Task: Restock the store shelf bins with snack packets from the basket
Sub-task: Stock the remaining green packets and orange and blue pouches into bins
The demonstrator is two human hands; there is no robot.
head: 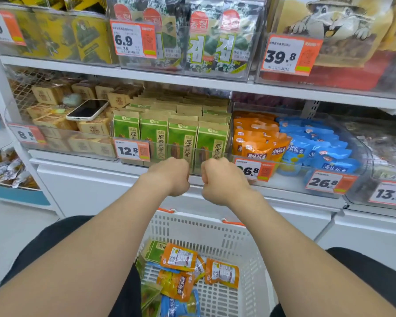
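Both hands at the green-packet bin, basket below

Two bare forearms reach forward. Left hand (169,176) and right hand (222,179) sit side by side, nearly touching, backs to the camera, against the front wall of the clear middle bin (157,155). Fingers of both are curled under and hidden behind the hands. Cannot tell whether they hook the bin wall or hold nothing. No packet shows in either hand.

Middle bin: green packets (183,143) standing upright, four across the front row, more rows packed behind.

Right bin (290,179): two kinds side by side, orange packets (256,143) on the left and blue packets (306,147) on the right. Too overlapped to count.

Left bin (62,139): stacked brown boxes (94,125) with one phone (87,109) lying face up on top.

Price tags on this shelf level, five: 8.8, 12.8, 26.8, 26.8, 13.8. The right hand covers part of the first 26.8 tag (254,171).

Upper shelf: seaweed packs (206,42) in a clear bin, with three more tags: 6.9, 6.9, 39.8.

White basket (249,236) sits low between the person's knees, directly under the hands, with two orange handle clips on the far rim. Loose snack packets lie flat at its left side: at least three orange ones (178,257), two green (154,250), one blue (180,305) plus a blue edge poking out under the orange. The right part of the basket floor is bare
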